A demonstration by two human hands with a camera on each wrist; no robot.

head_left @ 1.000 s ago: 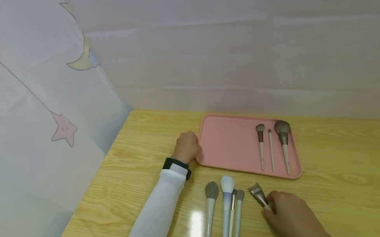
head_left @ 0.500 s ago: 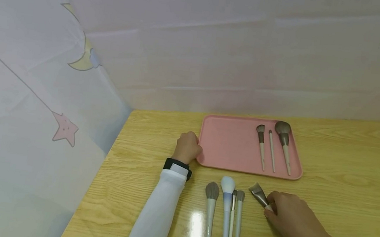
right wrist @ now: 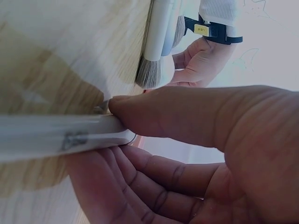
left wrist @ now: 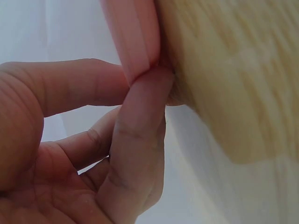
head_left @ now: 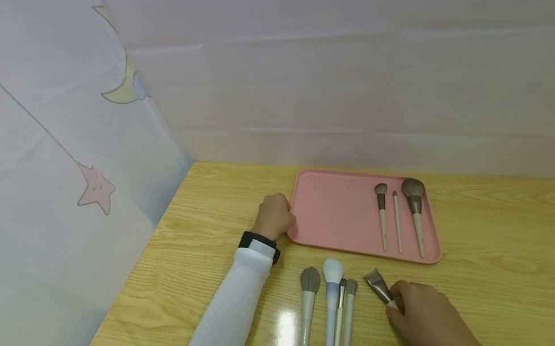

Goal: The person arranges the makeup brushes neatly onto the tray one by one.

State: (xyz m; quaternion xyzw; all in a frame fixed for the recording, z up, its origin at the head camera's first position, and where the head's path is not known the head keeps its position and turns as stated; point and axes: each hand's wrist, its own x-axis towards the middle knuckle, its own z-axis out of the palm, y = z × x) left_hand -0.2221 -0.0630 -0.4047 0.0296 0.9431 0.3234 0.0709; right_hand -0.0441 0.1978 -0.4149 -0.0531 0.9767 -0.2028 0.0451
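My left hand (head_left: 272, 216) pinches the left rim of a pink tray (head_left: 332, 208), thumb on one side and a finger on the other in the left wrist view. My right hand (head_left: 428, 316) grips a flat makeup brush (head_left: 379, 284) between thumb and fingers, its metal ferrule and bristles pointing toward the tray. Close up in the right wrist view, the brush's pale handle (right wrist: 74, 135) carries a small printed mark. To the left of this brush lie a grey-headed brush (head_left: 307, 302), a white-headed one (head_left: 331, 299) and two slimmer brushes (head_left: 348, 324), side by side.
On the tray's right side rest a dark angled brush (head_left: 382, 205), a thin brush (head_left: 397, 218) and a big fluffy brush (head_left: 413, 197). The wooden tabletop (head_left: 187, 242) meets a pale hanging sheet (head_left: 286, 100) at the back and left.
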